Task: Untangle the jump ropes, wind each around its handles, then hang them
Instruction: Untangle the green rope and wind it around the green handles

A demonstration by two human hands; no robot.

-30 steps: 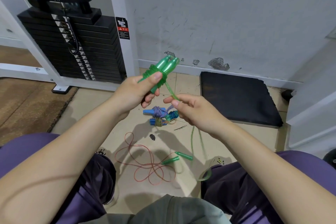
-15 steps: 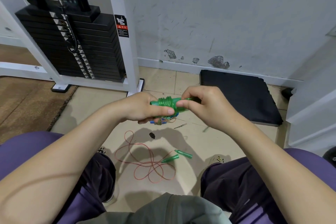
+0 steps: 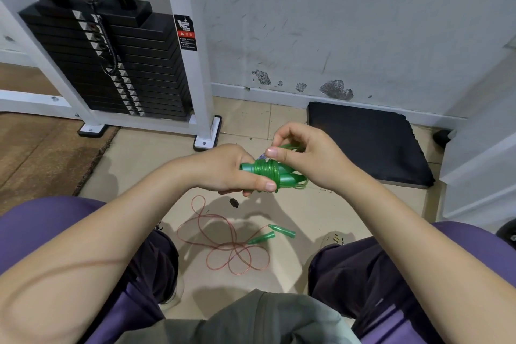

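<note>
Fingers (image 3: 266, 186) of my left hand (image 3: 229, 169) are curled round the green handles (image 3: 282, 173), thumb pressing the wound coils. My right hand (image 3: 310, 156) pinches the rope's loose end (image 3: 290, 146) just above them. If that pinch slackens, I judge the coils could spring off and unwind. Near my feet, the red rope (image 3: 223, 243) lies loose on the floor (image 3: 321, 212), not yet wound.

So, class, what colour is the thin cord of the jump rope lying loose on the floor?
Reddish-orange cord, with green handles, seen in the head view.
</note>
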